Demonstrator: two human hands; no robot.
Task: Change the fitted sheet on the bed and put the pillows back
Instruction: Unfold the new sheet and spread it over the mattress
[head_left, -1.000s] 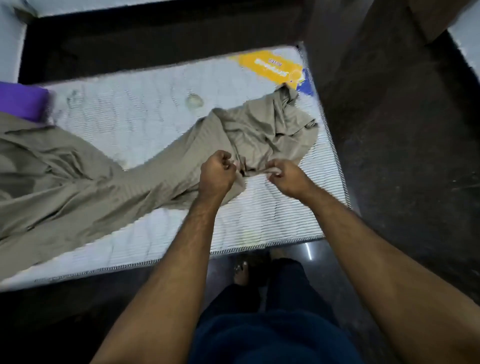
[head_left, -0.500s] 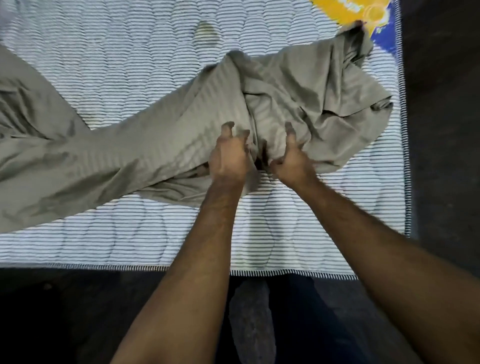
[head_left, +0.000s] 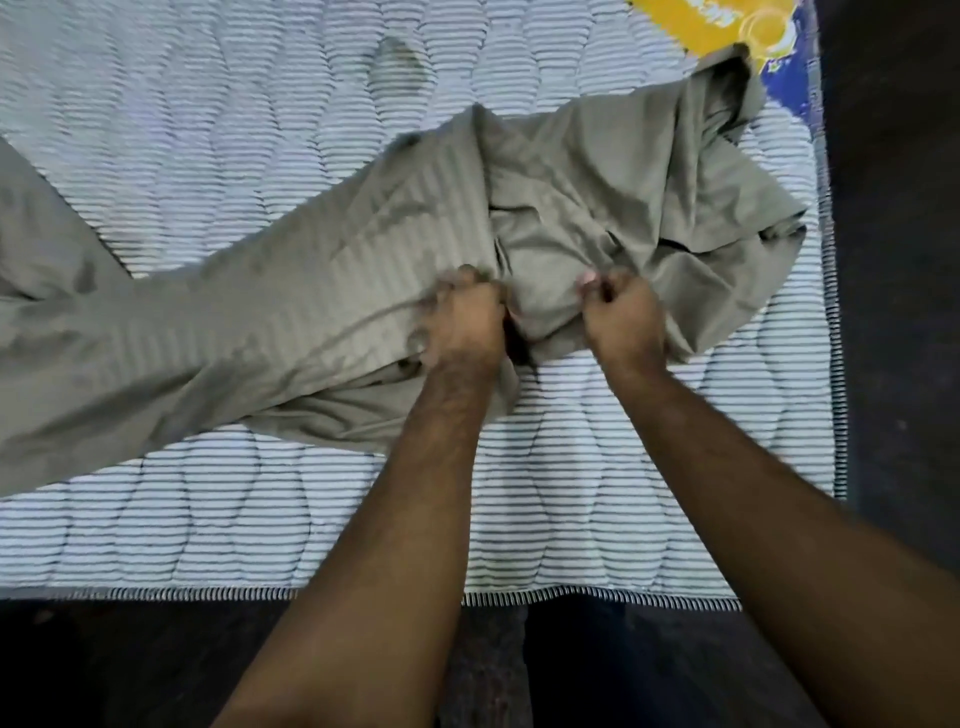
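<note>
Head view: the mattress (head_left: 322, 530) is seen bare over most of its top, so the bed is judged to be stripped. A sheet (head_left: 311, 312) lies rumpled across it, bunched toward the right edge and trailing off past the left side of the view; none of it is seen hooked over a mattress corner. The cloth is gripped by both hands close together near the middle of the mattress: the left hand (head_left: 465, 325) is curled into a fold, and the right hand (head_left: 623, 317) is closed on a bunch just beside it. Whether this is the old or the fresh sheet cannot be told. A yellow label (head_left: 696, 21) shows at the far right corner. No pillows are seen. Fitting all four corners and returning the pillows are judged still to be done.
</note>
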